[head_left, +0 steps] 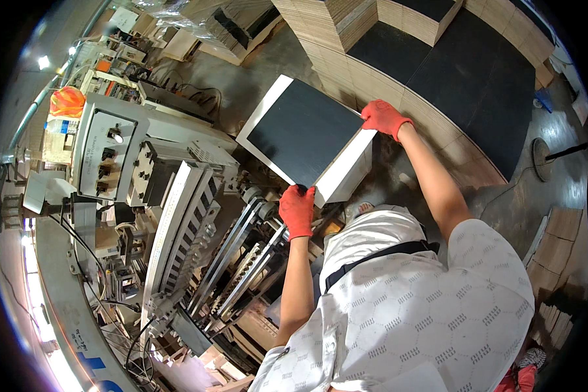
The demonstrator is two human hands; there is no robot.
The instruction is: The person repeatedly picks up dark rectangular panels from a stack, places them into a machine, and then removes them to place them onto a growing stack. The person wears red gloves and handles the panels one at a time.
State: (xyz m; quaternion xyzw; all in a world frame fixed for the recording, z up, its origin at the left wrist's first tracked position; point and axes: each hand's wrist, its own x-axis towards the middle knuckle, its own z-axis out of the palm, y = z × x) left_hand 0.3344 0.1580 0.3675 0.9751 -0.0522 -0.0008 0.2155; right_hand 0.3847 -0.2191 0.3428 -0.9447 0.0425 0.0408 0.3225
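Observation:
Both hands wear red work gloves and grip a white box-like piece (347, 178) with a large flat black panel (307, 127) on its upper face. My left hand (296, 212) closes on its near left corner. At the right corner, my right hand (383, 118) pinches the edge with fingers and thumb. The piece is tilted in front of my waist, and its white side hangs toward me. What lies beneath it is hidden.
A grey machine (108, 153) with a knob panel, metal rails (225, 255) and cables stands at left. Tall stacks of black-topped boards (477, 98) with light brown edges rise at right. A round stand base (541, 159) and cardboard pieces (555, 245) lie farther right.

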